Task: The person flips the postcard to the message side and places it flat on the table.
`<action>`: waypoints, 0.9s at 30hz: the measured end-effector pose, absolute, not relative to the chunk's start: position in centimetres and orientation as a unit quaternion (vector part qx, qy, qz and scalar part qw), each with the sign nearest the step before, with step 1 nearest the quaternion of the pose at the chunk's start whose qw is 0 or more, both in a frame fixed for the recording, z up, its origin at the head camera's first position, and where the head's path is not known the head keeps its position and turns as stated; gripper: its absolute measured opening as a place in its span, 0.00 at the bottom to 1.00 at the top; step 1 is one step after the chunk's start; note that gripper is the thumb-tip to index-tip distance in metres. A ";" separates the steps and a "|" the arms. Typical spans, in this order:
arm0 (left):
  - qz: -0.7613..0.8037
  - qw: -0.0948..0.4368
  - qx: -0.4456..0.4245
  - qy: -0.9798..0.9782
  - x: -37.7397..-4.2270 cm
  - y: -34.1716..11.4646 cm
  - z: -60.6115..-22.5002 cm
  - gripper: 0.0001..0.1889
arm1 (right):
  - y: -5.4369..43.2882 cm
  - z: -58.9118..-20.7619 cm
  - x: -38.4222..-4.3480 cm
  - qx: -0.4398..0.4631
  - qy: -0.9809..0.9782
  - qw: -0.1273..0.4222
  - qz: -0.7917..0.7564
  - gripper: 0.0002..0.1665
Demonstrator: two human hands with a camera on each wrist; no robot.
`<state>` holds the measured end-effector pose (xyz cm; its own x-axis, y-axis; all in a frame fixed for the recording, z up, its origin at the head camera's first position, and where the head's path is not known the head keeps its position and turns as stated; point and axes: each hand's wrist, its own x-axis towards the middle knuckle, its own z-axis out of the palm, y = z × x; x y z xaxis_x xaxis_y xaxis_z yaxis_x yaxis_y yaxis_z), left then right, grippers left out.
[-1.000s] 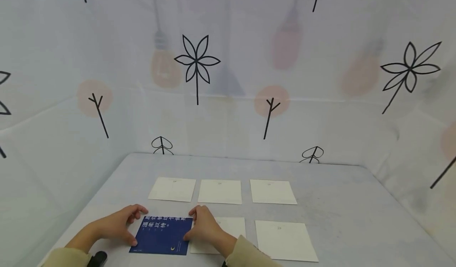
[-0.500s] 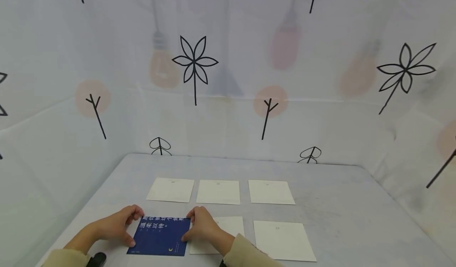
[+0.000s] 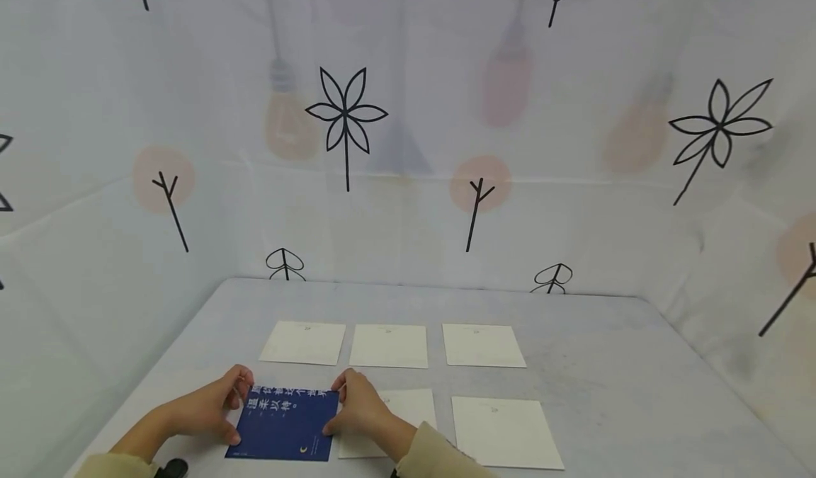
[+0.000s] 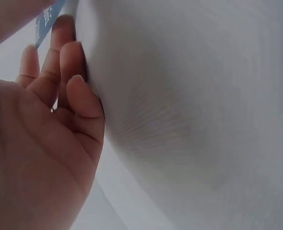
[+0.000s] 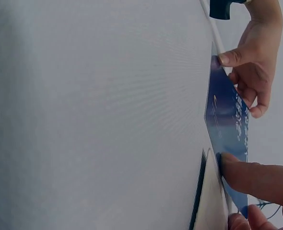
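Note:
A dark blue card (image 3: 280, 428) with white characters and a small yellow moon lies at the front left in the head view. My left hand (image 3: 207, 407) grips its left side, thumb at the near edge and fingers by the far left corner. On the opposite side my right hand (image 3: 366, 411) holds it, thumb on the right edge and fingertips at the far right corner. The right wrist view shows both thumbs on the blue card (image 5: 225, 112), close over the table. The left wrist view shows my left hand (image 4: 50, 120) with curled fingers and only a sliver of the card.
Just right of the blue card, partly behind my right hand, lies a white card (image 3: 414, 403). Another white card (image 3: 506, 432) is farther right. Behind them is a row of white cards (image 3: 302, 343) on the pale table (image 3: 612, 379). A patterned cloth (image 3: 408, 237) hangs around the table.
Both hands keep their hold on the blue card, which stays nearly in place. The whole head view has shifted slightly, with the scene drifting a little left and down.

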<state>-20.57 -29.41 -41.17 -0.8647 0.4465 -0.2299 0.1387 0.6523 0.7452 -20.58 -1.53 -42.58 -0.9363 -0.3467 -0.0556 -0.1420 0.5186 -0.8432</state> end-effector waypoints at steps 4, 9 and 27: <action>0.406 0.207 0.175 0.872 -20.8 -29.6 -41.3 0.37 | -1.4 -42.5 -20.5 -0.147 0.861 0.107 -0.475 0.33; 0.456 0.221 0.177 0.844 -20.9 -29.7 -41.3 0.34 | -1.2 -42.4 -20.6 -0.152 0.857 0.103 -0.482 0.34; 0.498 0.171 0.121 0.842 -21.1 -31.1 -41.4 0.14 | -1.1 -41.2 -20.9 -0.121 0.810 0.109 -0.563 0.13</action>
<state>-21.14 -31.05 -41.37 -0.9120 0.3747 -0.1672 0.0342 0.4755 0.8791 -20.87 -1.12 -41.15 -0.9472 -0.3183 -0.0396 -0.0738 0.3363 -0.9389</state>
